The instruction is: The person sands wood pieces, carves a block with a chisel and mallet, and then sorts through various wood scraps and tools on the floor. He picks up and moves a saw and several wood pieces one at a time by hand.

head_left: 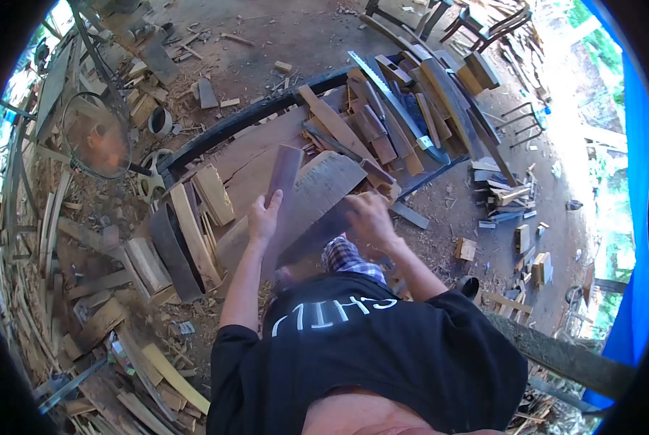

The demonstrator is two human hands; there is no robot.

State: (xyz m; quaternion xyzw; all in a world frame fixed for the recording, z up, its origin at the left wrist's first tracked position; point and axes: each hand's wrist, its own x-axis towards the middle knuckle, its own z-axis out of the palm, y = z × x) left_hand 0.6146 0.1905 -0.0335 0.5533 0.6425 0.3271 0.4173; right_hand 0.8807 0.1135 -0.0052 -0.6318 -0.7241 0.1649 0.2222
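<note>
The black short-sleeved T-shirt with white lettering (368, 348) lies nearest the camera and fills the near centre. A strip of blue-and-white checked fabric (346, 257) shows just beyond its far edge.

The bare earth floor (288, 36) carries all other items and is littered with chips and offcuts. A blue tarpaulin (640, 217) hangs along the right edge. A stack of mixed brown timber offcuts (404, 109) occupies the far centre-right. A long black curved band (252, 116) runs from the left of this stack toward the far centre.

A broad pale brown wooden board with a rounded far end (324, 185) lies directly beyond the person, between both arms. A narrow dark brown flat plank (284, 170) stands tilted at its left side, touching it.

A round wire-mesh guard with an orange centre (96, 138) stands at far left, well apart from the board.

Left hand (263, 217): clenched around the near end of the narrow dark brown flat plank, thumb on the left edge.

Right hand (368, 217): resting on the near right edge of the broad board, fingers bent over a dark piece there. Whether it clamps the edge cannot be told.

A small pale wooden block (466, 249) lies on the floor to the right, near the right forearm.
</note>
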